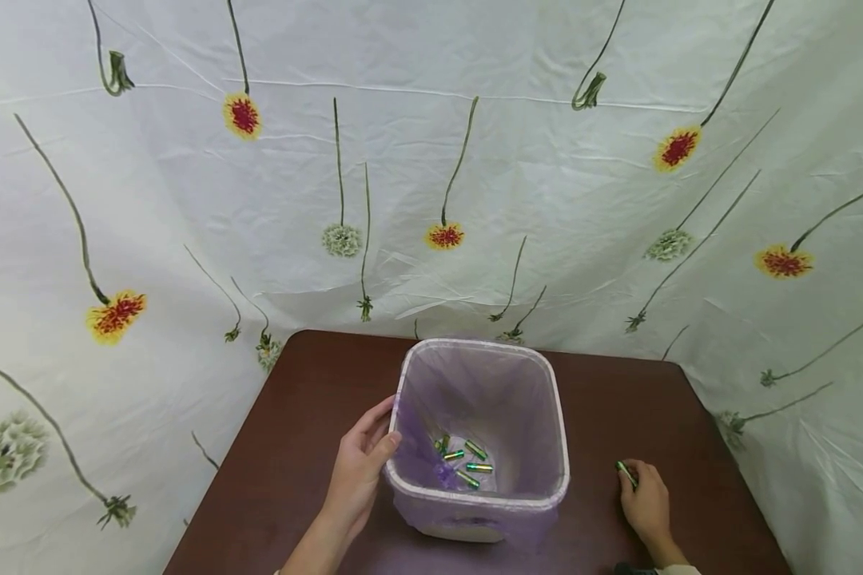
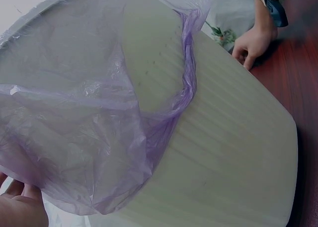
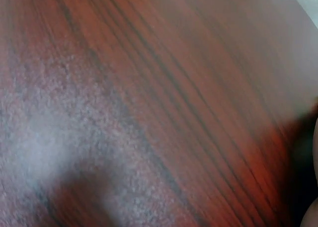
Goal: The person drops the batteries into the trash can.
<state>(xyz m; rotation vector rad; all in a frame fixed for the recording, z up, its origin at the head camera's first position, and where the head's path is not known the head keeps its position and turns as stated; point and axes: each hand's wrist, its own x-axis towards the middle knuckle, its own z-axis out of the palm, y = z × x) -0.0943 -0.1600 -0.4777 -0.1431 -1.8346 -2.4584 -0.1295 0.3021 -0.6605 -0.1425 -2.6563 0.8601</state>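
A pale trash bin (image 1: 467, 533) lined with a thin purple plastic bag (image 1: 557, 483) stands on the dark wooden table. Inside at the bottom lie several green-and-gold batteries (image 1: 479, 468). My left hand (image 1: 359, 463) holds the bin's left rim, thumb near the top edge and fingers along the outside. In the left wrist view, part of that hand (image 2: 22, 207) shows beside the bag's overhang. To the right of the bin, my right hand (image 1: 646, 499) pinches one green battery (image 1: 626, 474) low over the table. The right wrist view shows mostly table, with only a sliver of hand.
The brown wooden table (image 1: 618, 407) has rounded far corners. Behind it and along both sides hangs a white cloth (image 1: 403, 160) printed with flowers. A dark band (image 2: 276, 12) sits on the right wrist.
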